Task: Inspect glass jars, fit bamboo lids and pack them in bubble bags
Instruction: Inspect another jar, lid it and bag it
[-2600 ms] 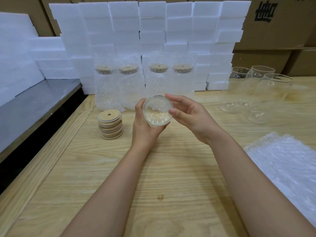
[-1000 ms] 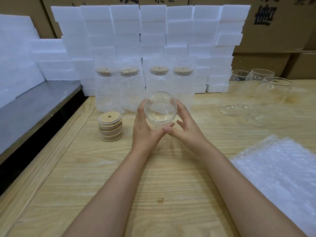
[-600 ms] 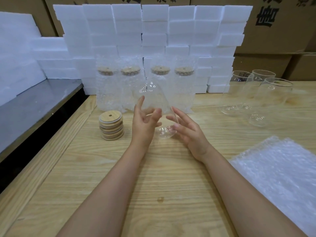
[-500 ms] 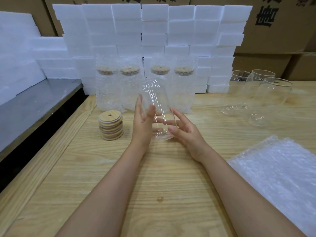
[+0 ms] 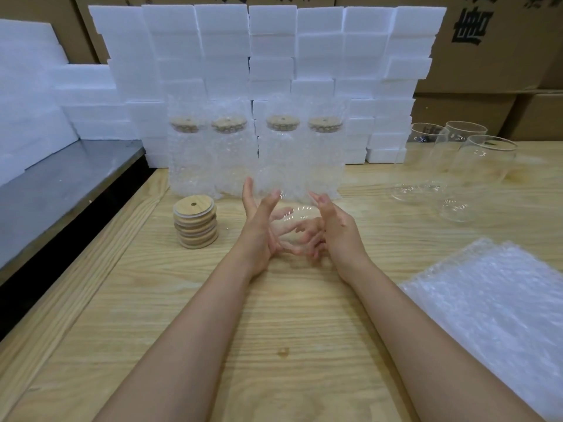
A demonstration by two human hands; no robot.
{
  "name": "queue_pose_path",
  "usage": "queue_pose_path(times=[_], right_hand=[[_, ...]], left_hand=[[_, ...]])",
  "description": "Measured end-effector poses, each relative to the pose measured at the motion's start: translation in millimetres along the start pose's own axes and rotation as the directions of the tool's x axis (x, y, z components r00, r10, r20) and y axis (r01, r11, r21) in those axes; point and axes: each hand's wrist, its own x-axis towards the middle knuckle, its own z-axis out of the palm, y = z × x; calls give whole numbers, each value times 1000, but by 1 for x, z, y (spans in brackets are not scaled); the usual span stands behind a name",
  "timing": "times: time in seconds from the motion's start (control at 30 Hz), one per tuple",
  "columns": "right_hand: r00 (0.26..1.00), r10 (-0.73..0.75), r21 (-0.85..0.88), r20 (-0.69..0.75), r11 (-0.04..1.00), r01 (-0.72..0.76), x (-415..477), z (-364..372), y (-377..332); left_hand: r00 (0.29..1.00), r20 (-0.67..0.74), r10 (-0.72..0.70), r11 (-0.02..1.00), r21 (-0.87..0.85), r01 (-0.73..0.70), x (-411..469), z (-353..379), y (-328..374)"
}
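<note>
glass jar [image 5: 290, 213] — between left hand [image 5: 259, 231], right hand [image 5: 338, 233]

Four bagged jars [image 5: 189, 159], four bare jars [image 5: 487, 175]

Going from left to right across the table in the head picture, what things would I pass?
First the stack of bamboo lids → left hand → glass jar → right hand → empty jars.

Glossy jar [image 5: 292, 213], apparently glass; wooden table [image 5: 283, 315].
</note>
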Motion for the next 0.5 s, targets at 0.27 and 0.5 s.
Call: queue_pose_path(times=[0.27, 0.5], right_hand=[[986, -132, -4, -103, 991, 132, -11, 15, -2], [985, -150, 113, -80, 981, 158, -10, 23, -3]], left_hand=[[994, 82, -75, 982, -166, 87, 0, 6, -5], [998, 43, -52, 986, -154, 58, 0, 1, -5]])
